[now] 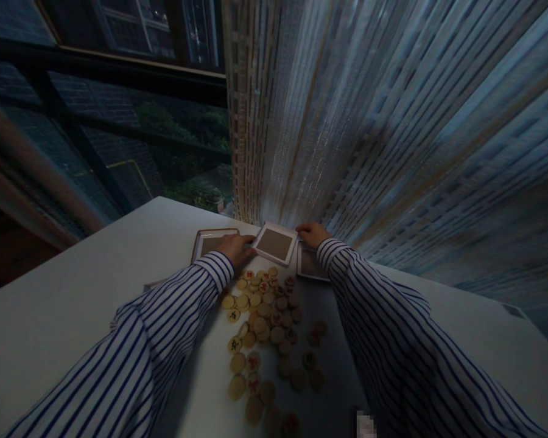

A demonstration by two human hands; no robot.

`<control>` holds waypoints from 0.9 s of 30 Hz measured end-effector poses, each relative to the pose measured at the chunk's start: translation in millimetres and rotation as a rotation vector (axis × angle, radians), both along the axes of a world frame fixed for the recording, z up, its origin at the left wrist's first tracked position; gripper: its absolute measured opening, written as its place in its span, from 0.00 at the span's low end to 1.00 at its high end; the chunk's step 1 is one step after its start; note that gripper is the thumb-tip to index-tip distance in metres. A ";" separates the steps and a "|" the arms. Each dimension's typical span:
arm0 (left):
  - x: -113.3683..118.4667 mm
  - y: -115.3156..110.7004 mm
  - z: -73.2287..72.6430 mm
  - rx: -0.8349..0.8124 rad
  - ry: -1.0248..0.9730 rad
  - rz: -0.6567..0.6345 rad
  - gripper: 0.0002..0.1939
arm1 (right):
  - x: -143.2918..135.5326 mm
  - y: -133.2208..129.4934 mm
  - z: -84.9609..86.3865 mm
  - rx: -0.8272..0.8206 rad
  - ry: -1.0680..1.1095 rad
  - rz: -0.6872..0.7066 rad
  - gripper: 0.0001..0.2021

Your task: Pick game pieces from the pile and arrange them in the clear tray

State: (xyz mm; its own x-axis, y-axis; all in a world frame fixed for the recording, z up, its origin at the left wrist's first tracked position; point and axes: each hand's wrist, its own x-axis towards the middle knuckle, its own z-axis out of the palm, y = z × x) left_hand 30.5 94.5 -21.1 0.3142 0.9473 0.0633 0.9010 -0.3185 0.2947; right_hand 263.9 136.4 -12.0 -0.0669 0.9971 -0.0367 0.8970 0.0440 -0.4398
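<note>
Hands: left [237,249] and right [313,234] grasp opposite sides of pale box [274,243]; undersides of fingers hidden.
Pale box: far side of counter [100,267], between 2 trays; open face up, turned askew, near edge slanting down rightward. Nearly square, long axis unclear. Lifted or resting, cannot tell.
Left tray [210,244]: partly behind left hand.
Right tray [311,266]: partly under striped sleeve [369,292].
Discs [260,325]: loose heap nearer wearer; dim, most markings illegible.

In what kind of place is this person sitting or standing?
Probably a home, beside a window: a curtain hangs behind the white table, and dark window bars have greenery beyond.
</note>
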 end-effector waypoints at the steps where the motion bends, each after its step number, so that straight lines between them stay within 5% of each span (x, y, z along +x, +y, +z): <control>1: -0.6 -0.7 1.4 0.000 -0.010 0.000 0.21 | -0.1 -1.6 2.6 0.001 0.020 -0.010 0.16; 27: 16.2 -44.1 34.0 -0.100 -0.774 0.062 0.24 | 15.1 -60.2 60.1 0.133 0.497 -0.183 0.12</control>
State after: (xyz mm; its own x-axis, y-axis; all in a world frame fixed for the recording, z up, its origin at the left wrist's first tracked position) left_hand 46.7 50.4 12.9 0.1617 0.9744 0.1564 0.4424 -0.2133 0.8711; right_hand 279.0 76.1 48.1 0.1309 0.9880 0.0820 0.5809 -0.0094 -0.8139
